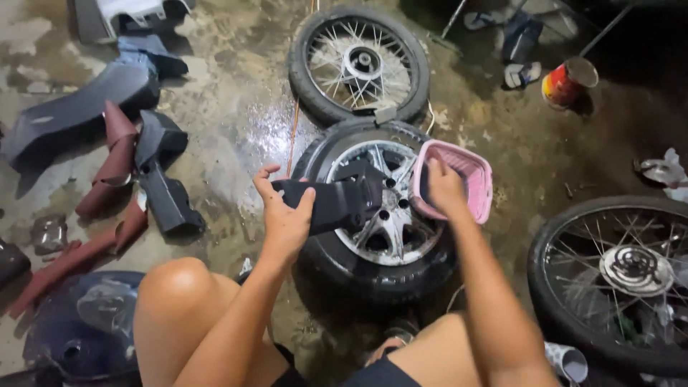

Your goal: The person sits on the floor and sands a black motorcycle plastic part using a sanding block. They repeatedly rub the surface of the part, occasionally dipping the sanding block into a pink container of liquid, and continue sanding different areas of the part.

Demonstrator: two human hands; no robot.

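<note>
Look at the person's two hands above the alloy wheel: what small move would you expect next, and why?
Probably the right hand lifts out of the pink basket toward the black plastic panel. The left hand holds that panel level over the alloy wheel, while the right hand's fingers are inside the basket, seemingly on something dark; what it is cannot be told. The wet floor suggests washing.

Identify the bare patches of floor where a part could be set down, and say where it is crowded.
Bare wet concrete floor lies between the black and maroon plastic panels and the two stacked-looking wheels: spoked wheel, cast alloy wheel. Another bare patch sits between the pink plastic basket, red tin can and right spoked wheel. Crowded: the left edge, and around both hands.
</note>
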